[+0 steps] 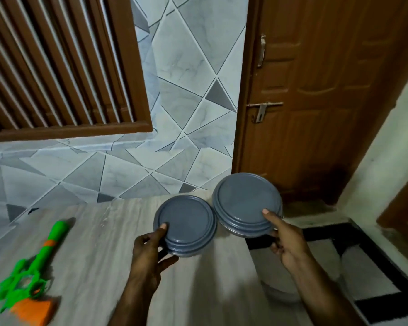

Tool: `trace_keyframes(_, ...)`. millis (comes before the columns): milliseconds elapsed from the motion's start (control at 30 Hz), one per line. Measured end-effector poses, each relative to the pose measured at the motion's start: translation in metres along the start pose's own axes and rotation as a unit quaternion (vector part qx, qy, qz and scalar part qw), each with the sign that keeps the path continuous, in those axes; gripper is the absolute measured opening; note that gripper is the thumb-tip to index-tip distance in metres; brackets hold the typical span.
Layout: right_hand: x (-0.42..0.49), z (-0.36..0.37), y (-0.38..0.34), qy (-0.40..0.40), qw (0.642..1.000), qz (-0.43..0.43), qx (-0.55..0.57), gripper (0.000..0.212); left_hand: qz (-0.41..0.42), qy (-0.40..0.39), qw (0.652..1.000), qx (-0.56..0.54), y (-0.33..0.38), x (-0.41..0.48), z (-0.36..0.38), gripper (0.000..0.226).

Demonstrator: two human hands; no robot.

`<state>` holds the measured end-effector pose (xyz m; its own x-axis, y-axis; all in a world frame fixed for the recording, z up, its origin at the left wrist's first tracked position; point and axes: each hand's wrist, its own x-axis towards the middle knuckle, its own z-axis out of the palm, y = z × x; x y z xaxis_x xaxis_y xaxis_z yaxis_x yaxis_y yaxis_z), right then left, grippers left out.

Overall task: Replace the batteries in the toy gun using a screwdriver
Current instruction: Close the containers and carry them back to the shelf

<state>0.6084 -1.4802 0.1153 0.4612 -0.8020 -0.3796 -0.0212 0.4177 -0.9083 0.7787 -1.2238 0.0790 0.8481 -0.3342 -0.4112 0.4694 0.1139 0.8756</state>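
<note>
A green and orange toy gun lies on the pale wooden table at the left, muzzle pointing away. My left hand grips a round grey-lidded container by its near rim, thumb on the lid. My right hand holds a second, slightly larger grey-lidded container at the table's right edge, thumb on top. No screwdriver or batteries are in view.
A blue-grey tiled wall rises behind the table. A brown louvred window is at upper left and a brown door at right. Past the table's right edge lies a black and white floor mat.
</note>
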Motion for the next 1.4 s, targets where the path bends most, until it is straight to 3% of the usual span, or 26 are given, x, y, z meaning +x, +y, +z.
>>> trace_keyframes(167, 0.006, -0.045, -0.034, -0.059, 0.998, 0.005, -0.038, 0.026, 0.008, 0.070, 0.997, -0.036, -0.032, -0.065, 0.039, 0.071)
trace_keyframes(533, -0.035, -0.103, -0.017, -0.165, 0.982, 0.037, -0.079, 0.034, 0.028, 0.196, 0.976, -0.093, -0.087, -0.203, 0.032, 0.068)
trace_keyframes(733, -0.092, -0.131, -0.004, -0.204, 0.973, 0.056, -0.090, 0.050, 0.055, 0.246, 0.959, -0.134, -0.122, -0.293, 0.029, 0.065)
trace_keyframes(967, -0.155, -0.185, 0.014, -0.281, 0.950, 0.085, -0.108, 0.034, 0.089, 0.310, 0.935, -0.149, -0.162, -0.406, 0.032, 0.058)
trace_keyframes(1200, -0.207, -0.236, 0.007, -0.353, 0.920, 0.107, -0.130, 0.034, 0.115, 0.365, 0.902, -0.199, -0.206, -0.499, 0.045, 0.063)
trace_keyframes(1400, -0.241, -0.289, 0.018, -0.414, 0.889, 0.120, -0.152, 0.044, 0.138, 0.426, 0.869, -0.213, -0.249, -0.589, 0.079, 0.042)
